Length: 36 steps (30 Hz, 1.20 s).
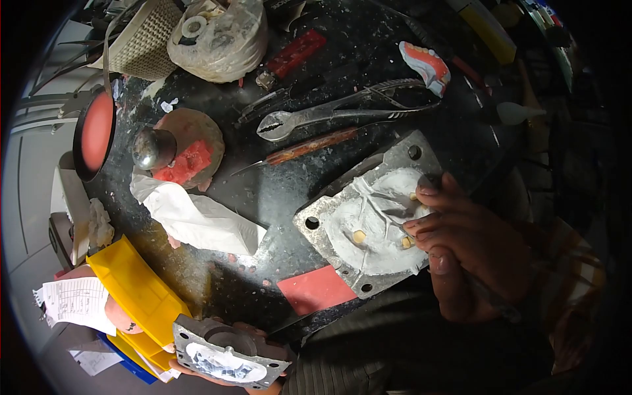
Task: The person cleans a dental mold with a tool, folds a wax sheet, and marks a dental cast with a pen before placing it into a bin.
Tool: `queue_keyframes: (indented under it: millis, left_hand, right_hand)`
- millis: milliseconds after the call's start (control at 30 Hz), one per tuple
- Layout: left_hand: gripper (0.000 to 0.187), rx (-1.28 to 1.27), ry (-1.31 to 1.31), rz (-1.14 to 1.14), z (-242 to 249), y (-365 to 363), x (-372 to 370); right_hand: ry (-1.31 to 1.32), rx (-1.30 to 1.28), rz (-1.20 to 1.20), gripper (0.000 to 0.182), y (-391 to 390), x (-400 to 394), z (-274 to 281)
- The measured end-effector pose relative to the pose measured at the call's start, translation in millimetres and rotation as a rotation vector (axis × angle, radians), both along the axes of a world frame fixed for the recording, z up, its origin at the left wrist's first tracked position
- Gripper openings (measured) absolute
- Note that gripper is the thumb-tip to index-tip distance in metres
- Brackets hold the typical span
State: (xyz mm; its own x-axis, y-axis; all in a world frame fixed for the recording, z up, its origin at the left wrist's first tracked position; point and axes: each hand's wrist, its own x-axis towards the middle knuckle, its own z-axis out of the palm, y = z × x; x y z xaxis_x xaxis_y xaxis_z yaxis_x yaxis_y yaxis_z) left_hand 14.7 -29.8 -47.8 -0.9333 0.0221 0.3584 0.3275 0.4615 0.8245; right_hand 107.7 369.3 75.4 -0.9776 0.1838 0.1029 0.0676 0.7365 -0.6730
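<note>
A metal dental flask half (415, 137) lies tilted on the dark bench, filled with white plaster (349, 210) in which several small yellowish tooth-like pieces show. My right hand (464, 243) rests over its right side, fingers closed round a slim metal hand tool (490, 299). Part of the tool is covered by my fingers, and I cannot make out its kind. At the lower left my left hand (263, 390) grips a second flask half (276, 368), whose white-lined face is turned toward me. Most of the left palm is hidden behind that metal.
Pliers (309, 118) and a brown-handled wax knife (309, 146) lie beyond the flask. A denture model (426, 69) sits at the back. Nearby are crumpled white paper (197, 214), a pink wax sheet (316, 289), yellow bins (135, 273), and a plaster-smeared bag (224, 46).
</note>
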Motion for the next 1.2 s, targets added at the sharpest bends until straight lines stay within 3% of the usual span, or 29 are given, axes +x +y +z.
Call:
queue_keyframes:
  millis: [833,1033,1100,1200]
  left_hand:
    - [0.065,-0.016,0.000,-0.013,1.2,-4.3,5.5]
    - [0.065,-0.026,0.014,-0.013,1.6,-4.2,4.3]
    - [0.065,-0.026,0.019,-0.013,0.7,-3.7,3.5]
    - [0.065,-0.039,0.018,-0.011,-0.3,-4.5,6.1]
  right_hand:
    - [0.192,0.137,0.106,0.015,6.7,-2.3,-13.2]
    - [0.155,0.093,0.099,0.014,8.8,-1.0,-12.0]
    - [0.105,-0.069,0.062,0.018,12.9,2.4,-9.3]
    - [0.143,-0.102,0.120,0.019,29.9,2.6,-4.5]
